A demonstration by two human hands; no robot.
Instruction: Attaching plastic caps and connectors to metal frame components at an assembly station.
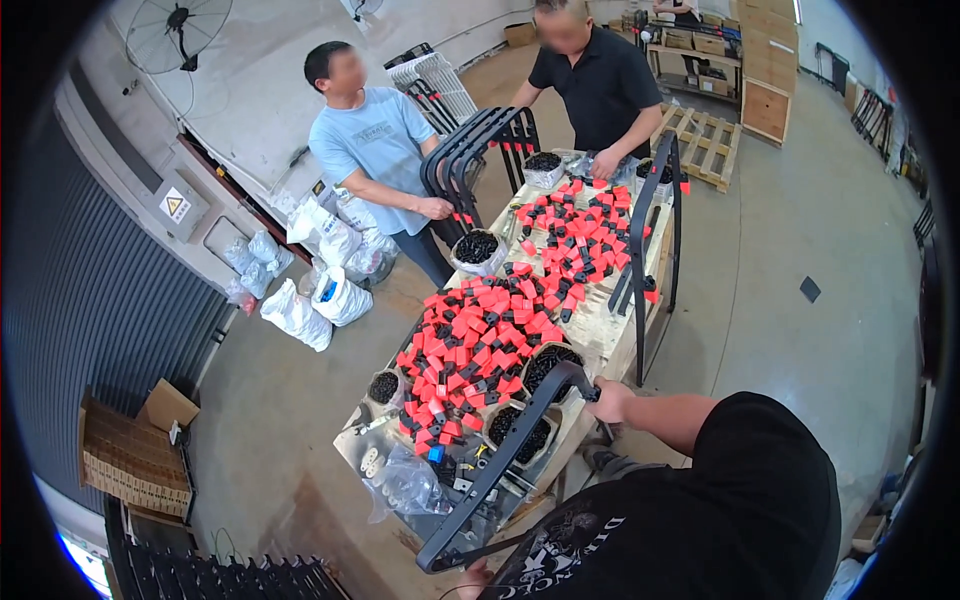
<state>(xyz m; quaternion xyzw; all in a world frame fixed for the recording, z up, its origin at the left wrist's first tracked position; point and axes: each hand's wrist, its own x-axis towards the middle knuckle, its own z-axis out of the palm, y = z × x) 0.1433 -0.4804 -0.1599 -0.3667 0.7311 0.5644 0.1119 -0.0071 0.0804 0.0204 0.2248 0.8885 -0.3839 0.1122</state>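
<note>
"What have your hands got?"

"A black bent frame (497, 472), slanting over the near end of the worktop (595, 340). My right hand (611, 402) is closed around it just past the upper bend. My left hand (474, 578) is down by the lower bend, mostly out of view, so I can't tell whether it grips."

"Any writing about?"

"White lettering (598, 530) on my black T-shirt (760, 470). Off to the left, a yellow warning triangle (174, 201). The white sacks (297, 315) carry print too small to read, and a light-blue T-shirt (350, 160) across from me has a chest print I can't make out."

"And on the worktop?"

"Heaped red and black pieces (470, 350), with tubs of small black parts (476, 243) around them."
</note>
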